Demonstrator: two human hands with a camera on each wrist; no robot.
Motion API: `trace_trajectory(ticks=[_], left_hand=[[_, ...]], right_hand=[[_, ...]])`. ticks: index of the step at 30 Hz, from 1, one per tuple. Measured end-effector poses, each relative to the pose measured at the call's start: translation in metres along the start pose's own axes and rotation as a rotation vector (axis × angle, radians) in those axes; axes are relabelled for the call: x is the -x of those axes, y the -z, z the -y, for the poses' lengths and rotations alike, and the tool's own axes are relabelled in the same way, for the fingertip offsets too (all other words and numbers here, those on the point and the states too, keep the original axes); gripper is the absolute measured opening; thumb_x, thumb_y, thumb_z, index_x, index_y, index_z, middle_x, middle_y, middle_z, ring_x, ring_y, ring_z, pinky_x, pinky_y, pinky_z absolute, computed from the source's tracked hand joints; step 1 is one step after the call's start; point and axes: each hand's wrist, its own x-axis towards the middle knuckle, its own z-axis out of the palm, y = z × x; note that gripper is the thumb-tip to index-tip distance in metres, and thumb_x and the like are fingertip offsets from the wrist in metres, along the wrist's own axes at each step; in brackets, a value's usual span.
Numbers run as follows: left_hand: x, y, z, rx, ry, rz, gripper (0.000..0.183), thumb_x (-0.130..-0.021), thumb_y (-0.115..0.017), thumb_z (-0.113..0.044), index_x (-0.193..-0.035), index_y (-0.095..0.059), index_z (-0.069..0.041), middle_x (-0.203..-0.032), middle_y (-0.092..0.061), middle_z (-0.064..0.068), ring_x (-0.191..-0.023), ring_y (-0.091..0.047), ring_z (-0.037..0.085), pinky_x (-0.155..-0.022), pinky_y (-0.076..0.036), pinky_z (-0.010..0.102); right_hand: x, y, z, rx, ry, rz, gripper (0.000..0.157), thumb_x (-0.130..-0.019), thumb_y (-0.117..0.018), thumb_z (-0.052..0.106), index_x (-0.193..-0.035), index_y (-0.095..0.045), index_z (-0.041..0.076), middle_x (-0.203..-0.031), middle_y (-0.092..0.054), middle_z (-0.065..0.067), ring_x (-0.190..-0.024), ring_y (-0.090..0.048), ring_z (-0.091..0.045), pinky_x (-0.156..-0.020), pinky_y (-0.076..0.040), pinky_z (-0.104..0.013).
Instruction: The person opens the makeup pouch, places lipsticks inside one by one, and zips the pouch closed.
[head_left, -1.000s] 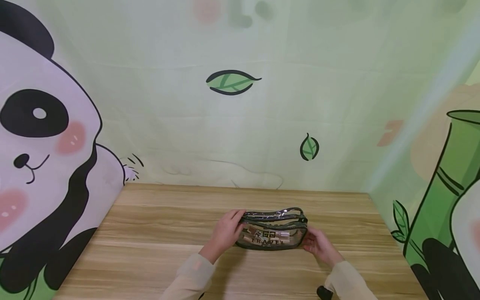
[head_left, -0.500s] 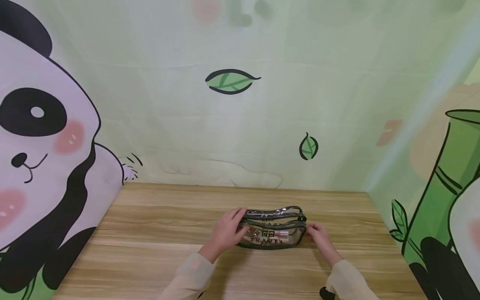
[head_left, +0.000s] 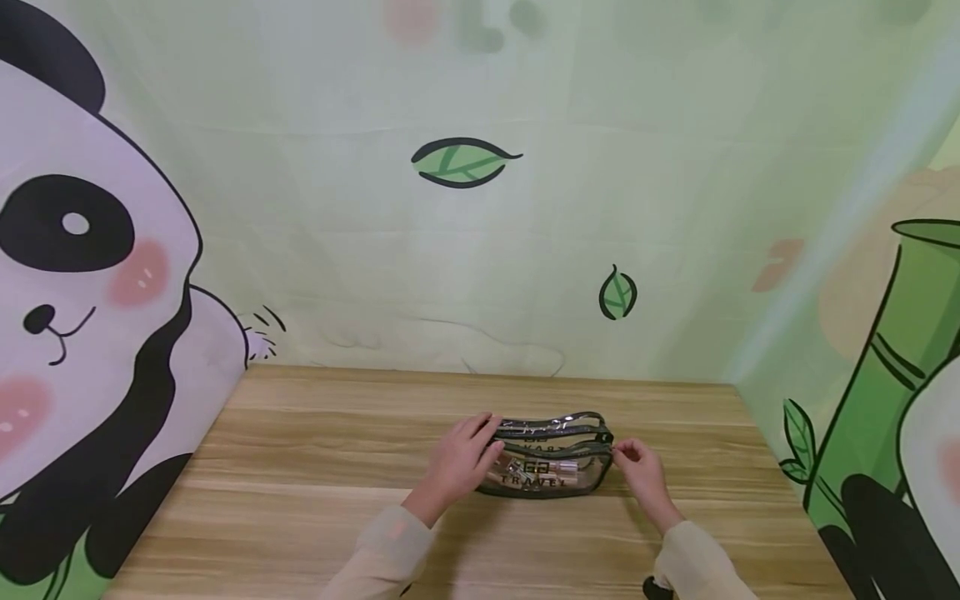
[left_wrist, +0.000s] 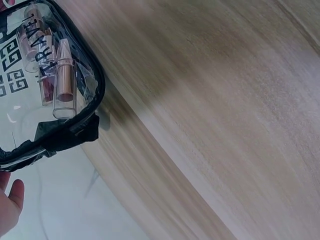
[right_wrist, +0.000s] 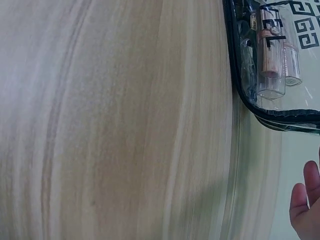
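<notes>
A clear cosmetic pouch (head_left: 551,457) with black piping and "TRAVEL" lettering stands upright on the table. Several lip gloss or lipstick tubes (left_wrist: 65,82) show through its front, lying at the bottom. My left hand (head_left: 456,460) holds the pouch's left end, fingers over the upper edge and thumb on the front. At the upper right corner, my right hand (head_left: 643,477) pinches with thumb and forefinger where the zipper edge ends; a zipper pull is too small to make out. Both wrist views show only part of each hand, with the pinching tips cut off.
The wood-grain table (head_left: 300,467) extends around the pouch and ends at a printed backdrop (head_left: 465,267) behind it. A panda print (head_left: 67,333) covers the left side and green bamboo (head_left: 877,417) the right.
My right hand has risen from the pouch's lower right side to its upper right corner, where it now pinches. My left hand has shifted slightly inward over the left end.
</notes>
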Motion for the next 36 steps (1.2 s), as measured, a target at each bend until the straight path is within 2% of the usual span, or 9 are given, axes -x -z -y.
trace_trajectory(ticks=[6, 14, 24, 30, 36], left_hand=[[-0.0002, -0.0006, -0.0026, -0.008, 0.024, 0.008, 0.043, -0.094, -0.036, -0.036, -0.131, -0.044, -0.016, -0.130, -0.046, 0.007, -0.119, -0.044, 0.023, -0.099, -0.036, 0.037], [-0.0001, -0.0026, -0.0039, -0.026, 0.027, -0.004, 0.042, -0.094, -0.037, -0.034, -0.131, -0.044, -0.015, -0.130, -0.047, 0.008, -0.118, -0.045, 0.024, -0.098, -0.037, 0.038], [0.0017, -0.0079, -0.0038, -0.047, 0.041, 0.014, 0.044, -0.095, -0.032, -0.034, -0.134, -0.039, -0.017, -0.133, -0.043, 0.008, -0.120, -0.042, 0.023, -0.100, -0.035, 0.038], [0.0023, -0.0090, -0.0031, -0.066, 0.024, 0.005, 0.044, -0.094, -0.033, -0.032, -0.134, -0.038, -0.015, -0.132, -0.043, 0.008, -0.120, -0.042, 0.024, -0.100, -0.035, 0.038], [0.0031, -0.0075, -0.0028, -0.100, 0.012, 0.004, 0.044, -0.094, -0.033, -0.031, -0.134, -0.038, -0.015, -0.132, -0.043, 0.008, -0.120, -0.042, 0.024, -0.099, -0.036, 0.038]], right_hand=[[0.0033, 0.0009, 0.0029, 0.068, 0.058, -0.030, 0.009, -0.081, -0.054, 0.002, -0.087, -0.057, -0.005, -0.082, -0.058, -0.012, -0.068, -0.046, -0.006, -0.058, -0.041, -0.017], [0.0037, 0.0008, -0.0015, 0.152, 0.134, -0.082, 0.005, -0.081, -0.056, 0.006, -0.080, -0.057, 0.001, -0.079, -0.058, -0.010, -0.069, -0.047, -0.008, -0.057, -0.041, -0.018], [0.0030, -0.0011, -0.0035, 0.225, 0.306, -0.175, 0.005, -0.077, -0.059, 0.003, -0.074, -0.057, 0.001, -0.079, -0.056, -0.008, -0.073, -0.048, -0.015, -0.064, -0.042, -0.023], [0.0032, -0.0028, -0.0009, 0.203, 0.298, -0.171, 0.008, -0.079, -0.057, 0.005, -0.076, -0.055, -0.002, -0.080, -0.055, -0.009, -0.073, -0.048, -0.013, -0.065, -0.043, -0.022], [0.0039, -0.0060, 0.0024, 0.128, 0.241, -0.147, 0.005, -0.079, -0.053, 0.001, -0.081, -0.053, -0.003, -0.081, -0.053, -0.010, -0.070, -0.044, -0.007, -0.062, -0.043, -0.016]])
